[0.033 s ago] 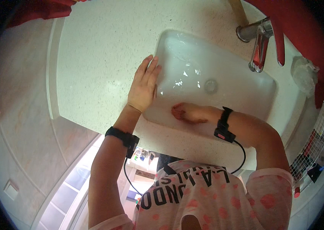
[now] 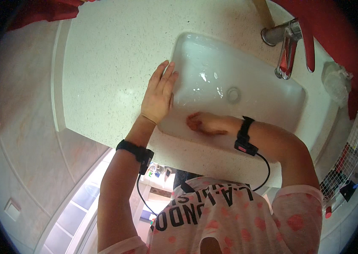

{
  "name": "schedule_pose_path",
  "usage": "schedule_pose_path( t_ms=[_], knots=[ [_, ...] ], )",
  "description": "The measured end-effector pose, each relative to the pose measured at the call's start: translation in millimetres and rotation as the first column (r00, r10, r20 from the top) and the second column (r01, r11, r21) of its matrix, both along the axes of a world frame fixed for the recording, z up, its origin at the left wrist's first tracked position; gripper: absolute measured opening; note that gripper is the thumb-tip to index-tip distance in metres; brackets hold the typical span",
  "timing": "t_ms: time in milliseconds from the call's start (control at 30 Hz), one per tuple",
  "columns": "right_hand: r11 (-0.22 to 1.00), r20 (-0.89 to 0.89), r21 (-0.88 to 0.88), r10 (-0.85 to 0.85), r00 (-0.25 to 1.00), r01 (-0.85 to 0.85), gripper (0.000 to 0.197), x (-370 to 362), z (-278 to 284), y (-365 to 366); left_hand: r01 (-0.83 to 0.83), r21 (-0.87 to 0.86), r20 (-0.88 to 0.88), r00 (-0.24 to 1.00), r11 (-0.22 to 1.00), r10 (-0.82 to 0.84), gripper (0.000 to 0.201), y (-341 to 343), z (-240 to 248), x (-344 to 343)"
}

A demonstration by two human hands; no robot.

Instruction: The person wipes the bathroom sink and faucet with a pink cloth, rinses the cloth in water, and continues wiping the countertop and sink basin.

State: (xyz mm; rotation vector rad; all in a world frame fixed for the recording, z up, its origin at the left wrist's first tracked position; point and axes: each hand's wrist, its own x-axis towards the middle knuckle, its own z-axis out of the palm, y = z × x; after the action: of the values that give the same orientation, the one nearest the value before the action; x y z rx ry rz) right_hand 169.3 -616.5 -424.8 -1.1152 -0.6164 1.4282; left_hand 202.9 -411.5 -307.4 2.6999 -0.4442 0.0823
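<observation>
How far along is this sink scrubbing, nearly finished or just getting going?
Hard to say exactly. The far half of the white sink basin looks wet and glossy, so it may already be wiped. In hand: the right hand presses on the near inner wall, while the left hand rests flat on the rim. The faucet and speckled countertop show no sign of wiping.

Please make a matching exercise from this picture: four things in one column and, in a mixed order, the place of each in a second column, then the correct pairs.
Things:
1. left hand
2. right hand
3. tap
4. drain

Places:
A. in the bottom of the sink
B. flat on the sink's left rim and the countertop
C. on the far edge, above the basin
D. down inside the basin, at its near wall

Pairs: 1-B, 2-D, 3-C, 4-A
</observation>
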Motion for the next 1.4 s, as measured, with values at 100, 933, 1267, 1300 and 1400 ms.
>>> schedule_pose_path(
  t_ms=[100,933,1267,1300,1400],
  knots=[
    [0.989,0.074,-0.12,-0.077,0.994,0.085,0.016,-11,-28,35,0.019,-0.003,0.008,1.0,1.0,-0.019,0.049,-6,1,7],
    [0.935,0.902,-0.341,0.355,0.247,-0.1,0.026,4,37,-112,0.002,0.049,-0.03,1.0,0.999,-0.001,0.052,-5,4,3],
    [0.974,0.975,-0.219,0.216,0.061,0.057,0.032,-3,8,-38,0.017,0.048,-0.013,1.0,0.999,-0.017,0.053,-7,3,6],
    [0.985,0.982,-0.148,0.136,0.132,0.084,0.032,0,17,-28,0.002,0.035,-0.037,0.999,0.999,-0.001,0.053,-5,4,4],
    [0.963,0.949,-0.263,0.248,0.198,0.055,0.031,-1,19,-30,-0.008,0.019,-0.061,0.998,1.0,0.009,0.054,-5,5,4]
  ],
)
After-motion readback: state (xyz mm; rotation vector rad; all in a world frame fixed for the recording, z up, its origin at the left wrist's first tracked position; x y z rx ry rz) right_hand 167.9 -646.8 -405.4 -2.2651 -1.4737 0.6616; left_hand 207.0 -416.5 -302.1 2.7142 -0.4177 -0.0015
